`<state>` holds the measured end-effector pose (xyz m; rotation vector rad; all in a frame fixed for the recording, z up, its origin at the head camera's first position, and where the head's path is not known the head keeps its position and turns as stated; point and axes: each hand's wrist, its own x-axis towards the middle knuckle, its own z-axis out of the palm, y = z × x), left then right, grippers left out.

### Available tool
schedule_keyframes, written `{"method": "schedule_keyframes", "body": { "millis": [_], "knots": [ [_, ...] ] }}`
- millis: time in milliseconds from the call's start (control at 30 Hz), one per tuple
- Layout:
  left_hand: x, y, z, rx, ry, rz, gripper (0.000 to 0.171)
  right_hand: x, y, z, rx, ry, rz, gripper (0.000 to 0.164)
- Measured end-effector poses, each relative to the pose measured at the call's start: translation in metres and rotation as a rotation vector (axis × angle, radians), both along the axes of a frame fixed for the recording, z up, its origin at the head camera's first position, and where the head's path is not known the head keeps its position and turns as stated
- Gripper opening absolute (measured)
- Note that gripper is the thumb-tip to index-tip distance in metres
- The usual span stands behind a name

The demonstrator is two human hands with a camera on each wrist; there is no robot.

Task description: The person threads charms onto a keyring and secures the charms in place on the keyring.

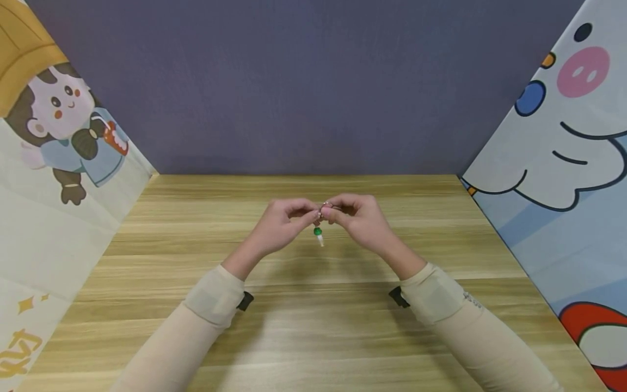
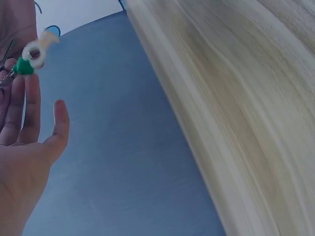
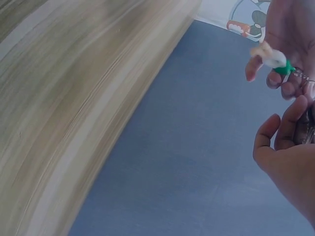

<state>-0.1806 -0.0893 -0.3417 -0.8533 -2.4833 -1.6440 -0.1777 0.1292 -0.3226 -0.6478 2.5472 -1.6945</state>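
Note:
A keychain with a small green and white charm hangs between the two hands, above the table. My left hand pinches the keychain's metal part from the left, thumb and fingertips together. From the other side, my right hand pinches the metal ring. The fingertips of both hands nearly meet. In the left wrist view the charm shows a green part, a white part and a pale tip, joined to a short chain. A dark, shiny metal piece lies within the right hand's fingers, mostly hidden.
The wood-grain table spreads under both arms. A plain dark blue-grey wall rises behind it. Panels with cartoon prints stand at the left and right. Both forearms wear light sleeves with dark wrist devices.

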Motion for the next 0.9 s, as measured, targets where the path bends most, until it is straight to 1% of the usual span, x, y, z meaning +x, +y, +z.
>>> {"method": "schedule_keyframes", "body": {
  "millis": [133,233,333,433,733,900],
  "knots": [
    [0.0001,-0.0005,0.0001,-0.035,0.065,-0.014,0.015,0.0001,0.0003,-0.0007,-0.010,-0.008,0.008,0.014],
    [0.0005,-0.0004,0.0005,-0.044,0.084,-0.021,0.015,0.0001,0.0004,-0.0012,-0.003,-0.011,0.005,0.015],
    [0.0012,-0.0001,0.0010,-0.044,0.087,-0.018,0.015,0.0003,0.0006,-0.0015,0.007,-0.015,0.001,0.015],
    [0.0020,0.0002,0.0015,-0.043,0.077,-0.007,0.015,0.0005,0.0006,-0.0017,0.007,-0.017,0.003,0.015],
    [0.0015,0.0010,0.0007,-0.041,0.014,0.026,0.018,0.0026,0.0002,-0.0002,0.009,-0.023,0.012,0.016],
    [0.0024,-0.0006,0.0012,-0.045,0.002,0.033,0.022,0.0042,0.0002,0.0005,0.020,-0.006,0.018,0.016]
  ]
}}
